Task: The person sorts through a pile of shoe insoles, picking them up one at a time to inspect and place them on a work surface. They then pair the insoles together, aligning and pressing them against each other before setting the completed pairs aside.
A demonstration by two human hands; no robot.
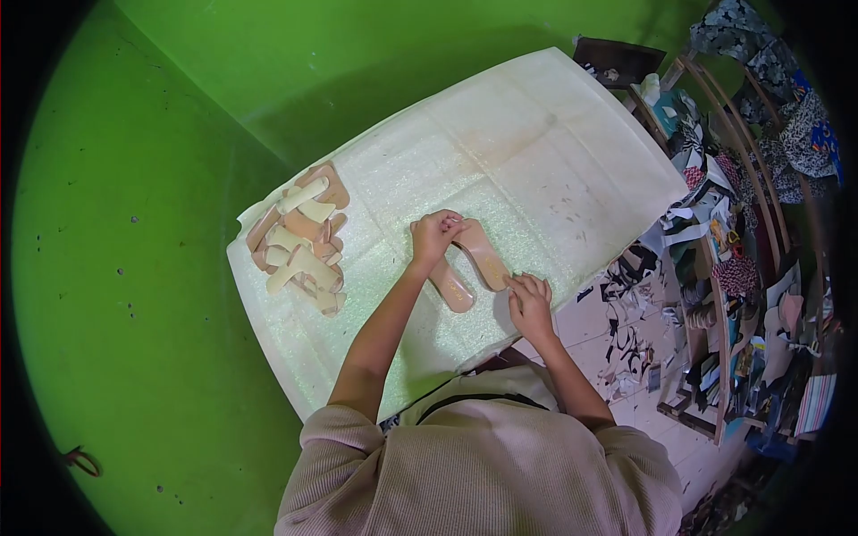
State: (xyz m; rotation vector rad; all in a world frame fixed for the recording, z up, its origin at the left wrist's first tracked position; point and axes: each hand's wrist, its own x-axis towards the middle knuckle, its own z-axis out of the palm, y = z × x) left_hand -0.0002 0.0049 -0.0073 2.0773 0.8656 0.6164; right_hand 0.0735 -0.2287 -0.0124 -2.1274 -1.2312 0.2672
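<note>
Two tan sandal soles lie side by side on the covered table: the left sole (452, 288) and the right sole (485, 256), each with faint gold marking near the heel. My left hand (434, 238) covers the front of the left sole, and its bent fingers are pinched together at the toe of the right one. What the pinch holds, if anything, is hidden. At the heel end of the right sole, my right hand (532, 308) rests with fingers apart, the fingertips touching or close to its edge.
A heap of tan soles and cream strap pieces (304, 246) lies at the table's left end. Shiny whitish sheeting (590, 161) covers the table. Green walls (134, 223) stand behind and left. On the right are wooden racks (722, 348) full of material and scraps on the tiled floor (639, 406).
</note>
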